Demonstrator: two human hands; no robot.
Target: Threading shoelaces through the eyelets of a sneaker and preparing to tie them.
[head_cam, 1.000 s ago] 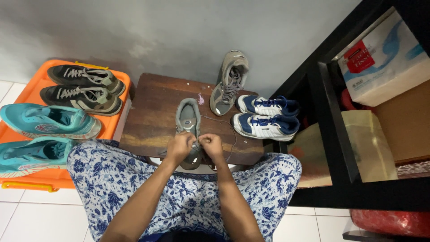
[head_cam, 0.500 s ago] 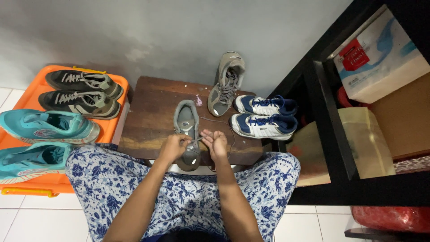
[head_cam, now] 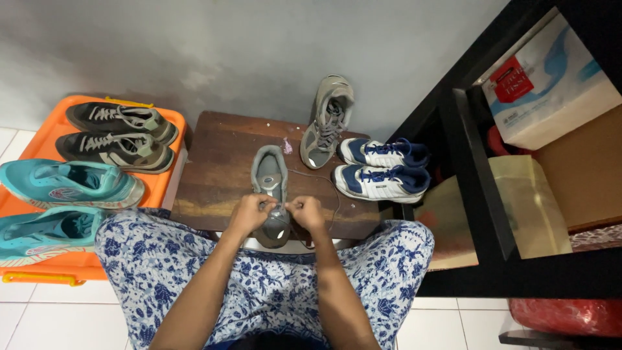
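- An orange lid [head_cam: 170, 129] is seen at the far left; on it a dark pair [head_cam: 120, 133] lies toward the rear edge and a teal pair [head_cam: 61, 207] toward the front edge.
- A wooden stool [head_cam: 220, 165] stands just right of the lid, against the wall.
- A grey shoe [head_cam: 271, 188] is placed at the stool's front edge, near the middle, its toe pointed toward the person and its heel toward the wall.
- The left hand [head_cam: 249, 214] is closed over the shoe's left side; its fingers are bunched and appear to pinch the lace. The exact grip is hidden by the knuckles.
- The right hand [head_cam: 306, 212] is closed over the shoe's right side, fingers pressed together, seemingly pinching the lace [head_cam: 324, 185], which loops slack toward the stool's right edge.
- The step in hand is judged to be lacing work over the shoe's front eyelets, about midway; whether the lace is being threaded or tightened cannot be told.
- The next move is judged to call for steady opposed tension from both hands, with the slack loop drawn in.
- A second grey shoe [head_cam: 327, 120] is propped against the wall at the stool's rear right corner.
- A blue-and-white pair [head_cam: 379, 168] rests at the right edge, beside a black shelf [head_cam: 476, 168].
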